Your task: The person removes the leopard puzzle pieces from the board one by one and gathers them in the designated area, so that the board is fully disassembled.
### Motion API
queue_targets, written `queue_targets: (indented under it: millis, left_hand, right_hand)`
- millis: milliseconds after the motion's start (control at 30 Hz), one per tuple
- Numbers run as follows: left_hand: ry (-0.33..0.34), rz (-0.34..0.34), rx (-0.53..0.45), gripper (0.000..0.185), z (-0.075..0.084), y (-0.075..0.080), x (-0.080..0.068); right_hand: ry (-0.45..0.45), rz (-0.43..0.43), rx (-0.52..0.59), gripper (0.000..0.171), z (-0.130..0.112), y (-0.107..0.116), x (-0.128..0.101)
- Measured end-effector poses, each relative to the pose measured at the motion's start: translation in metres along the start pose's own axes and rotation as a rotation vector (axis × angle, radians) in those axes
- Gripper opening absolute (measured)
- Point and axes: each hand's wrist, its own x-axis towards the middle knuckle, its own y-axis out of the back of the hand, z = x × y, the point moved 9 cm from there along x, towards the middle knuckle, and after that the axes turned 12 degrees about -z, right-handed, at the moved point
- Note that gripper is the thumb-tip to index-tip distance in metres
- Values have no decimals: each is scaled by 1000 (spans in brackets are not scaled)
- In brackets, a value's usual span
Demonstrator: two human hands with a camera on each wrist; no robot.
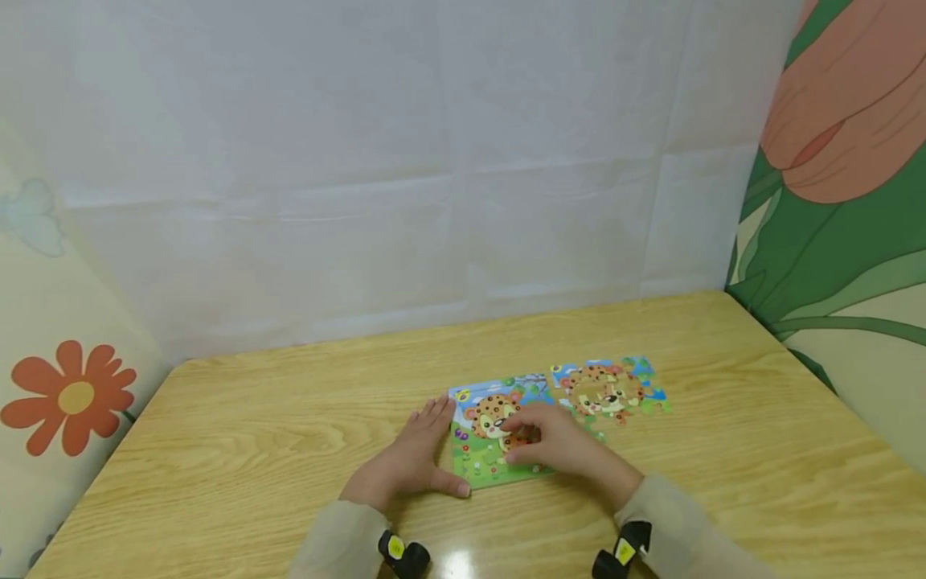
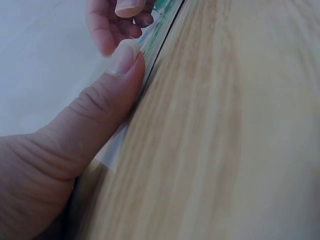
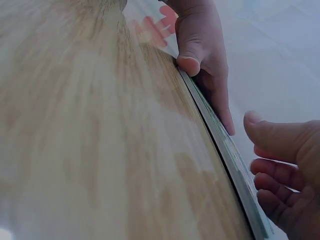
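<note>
A flat puzzle board (image 1: 483,465) with a leopard picture lies on the wooden table (image 1: 253,434) in front of me. My left hand (image 1: 408,462) lies flat on the table against the board's left side, fingers straight and the thumb (image 2: 107,100) pressed to its near edge (image 2: 161,31). My right hand (image 1: 560,446) rests on top of the board with curled fingers, the tips touching the leopard's face. In the right wrist view its thumb and fingers (image 3: 285,170) stand apart above the board's edge (image 3: 225,150), with no piece visible between them.
A second leopard picture made of joined puzzle pieces (image 1: 608,390) lies loose on the table just right of and behind the board. White sheeting (image 1: 405,177) closes off the back. Flower-print walls (image 1: 854,201) stand at both sides.
</note>
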Motion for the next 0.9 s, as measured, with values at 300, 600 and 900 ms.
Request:
queue_targets:
  millis: [300, 600, 900]
  left_hand:
    - [11, -10, -7, 125, 0, -1, 1]
    - [-7, 3, -1, 125, 0, -1, 2]
    - [-21, 16, 5, 125, -2, 0, 2]
  right_hand:
    - [-36, -100, -110, 41, 2, -10, 8]
    - [-104, -158, -118, 33, -4, -13, 15]
    - [-167, -217, -15, 31, -6, -16, 24]
